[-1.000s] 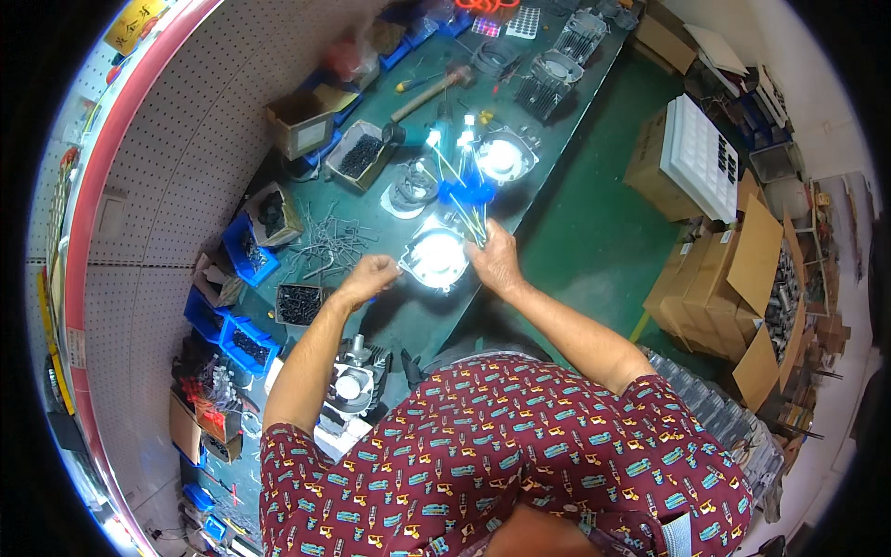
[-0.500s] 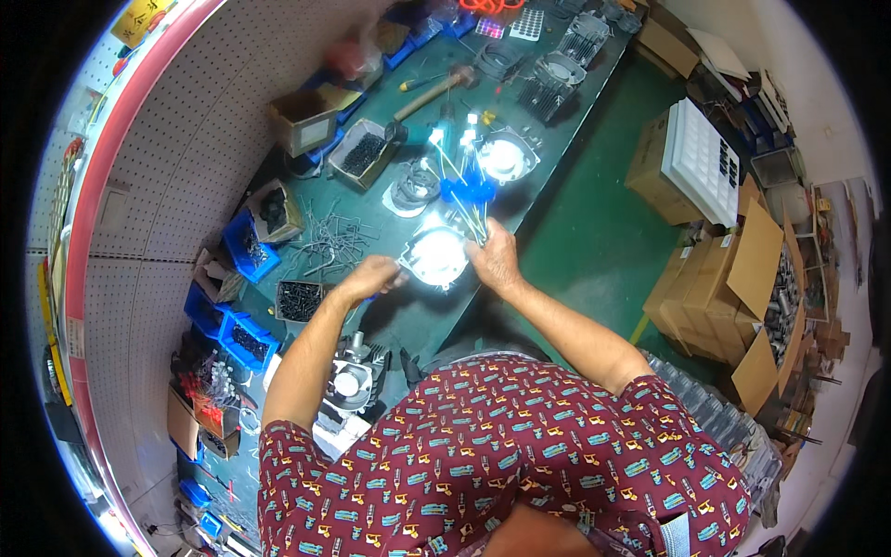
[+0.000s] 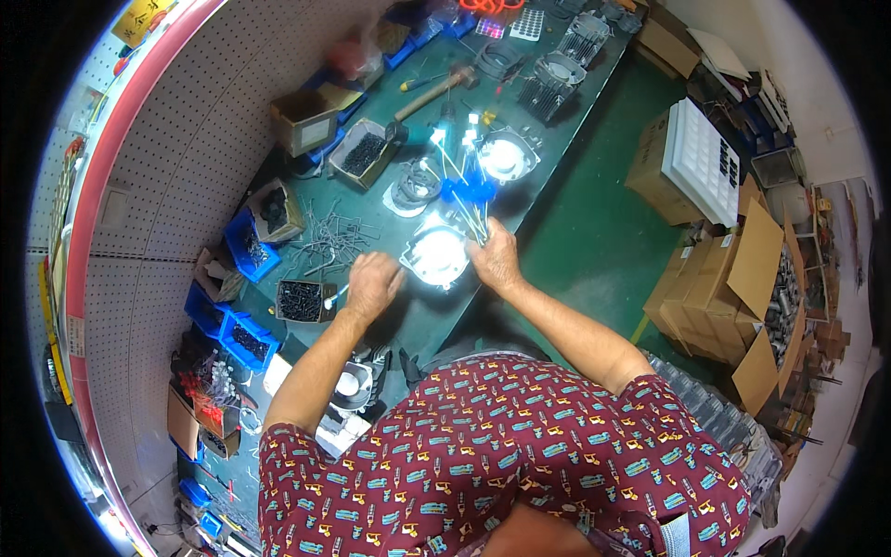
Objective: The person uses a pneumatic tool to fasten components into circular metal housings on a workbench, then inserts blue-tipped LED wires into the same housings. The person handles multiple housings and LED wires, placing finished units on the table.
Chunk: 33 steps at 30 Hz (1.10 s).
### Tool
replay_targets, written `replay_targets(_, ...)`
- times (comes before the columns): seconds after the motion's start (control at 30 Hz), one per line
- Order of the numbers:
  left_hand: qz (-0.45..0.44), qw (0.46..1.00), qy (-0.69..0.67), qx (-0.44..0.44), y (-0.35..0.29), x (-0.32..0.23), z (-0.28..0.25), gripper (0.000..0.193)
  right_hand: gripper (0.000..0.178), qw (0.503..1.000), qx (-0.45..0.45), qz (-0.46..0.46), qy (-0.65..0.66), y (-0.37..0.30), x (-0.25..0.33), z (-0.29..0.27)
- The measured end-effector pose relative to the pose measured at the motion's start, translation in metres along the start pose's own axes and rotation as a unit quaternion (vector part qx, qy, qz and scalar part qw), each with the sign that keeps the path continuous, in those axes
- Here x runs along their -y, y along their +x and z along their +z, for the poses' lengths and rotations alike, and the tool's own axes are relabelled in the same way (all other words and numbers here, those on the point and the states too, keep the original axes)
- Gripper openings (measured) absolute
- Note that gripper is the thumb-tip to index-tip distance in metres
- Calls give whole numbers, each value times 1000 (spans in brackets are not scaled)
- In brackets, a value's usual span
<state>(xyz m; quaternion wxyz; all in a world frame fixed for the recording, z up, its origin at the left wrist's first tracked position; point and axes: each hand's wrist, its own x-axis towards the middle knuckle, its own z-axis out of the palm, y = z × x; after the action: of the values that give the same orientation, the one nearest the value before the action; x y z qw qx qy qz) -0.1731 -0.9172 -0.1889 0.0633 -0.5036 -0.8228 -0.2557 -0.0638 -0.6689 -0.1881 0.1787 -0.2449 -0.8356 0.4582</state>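
My right hand (image 3: 497,258) is closed round the near end of a bunch of pale wires with blue sleeving (image 3: 470,190) and white connectors. Just left of it, a round metal housing (image 3: 436,257) lies on the bench, bleached by glare. On the housing's other side, my left hand (image 3: 374,283) is curled with its back up, fingers partly hidden. A thin blue-and-white lead (image 3: 336,297) sticks out from under it, toward a box of black screws (image 3: 301,301). Another housing with a fan-like face (image 3: 351,383) sits near my left forearm.
Loose metal rods (image 3: 332,234), blue parts bins (image 3: 247,340) and an open carton of small black parts (image 3: 362,154) line the wall side. A hammer (image 3: 436,93) and finned metal housings (image 3: 552,88) are farther back. Cardboard boxes (image 3: 696,288) stand on the floor at right.
My left hand has turned back-up and shifted slightly away from the round housing, and the lead under it now points left. My right hand and its bunch have hardly moved.
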Motion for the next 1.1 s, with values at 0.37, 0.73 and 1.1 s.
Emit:
replay_targets(0.37, -261, 903, -308, 146, -2, 20, 13, 20, 17, 1000, 20, 14, 19, -1, 8, -3)
replay_targets(0.73, -65, 997, -11, 42, -4, 0, -1, 21, 21, 994, 42, 45, 90, -2, 12, -9)
replay_targets(1.1, -35, 990, -59, -121, 60, -41, -58, 23, 36, 889, 144, 184, 394, 12, 42, -85)
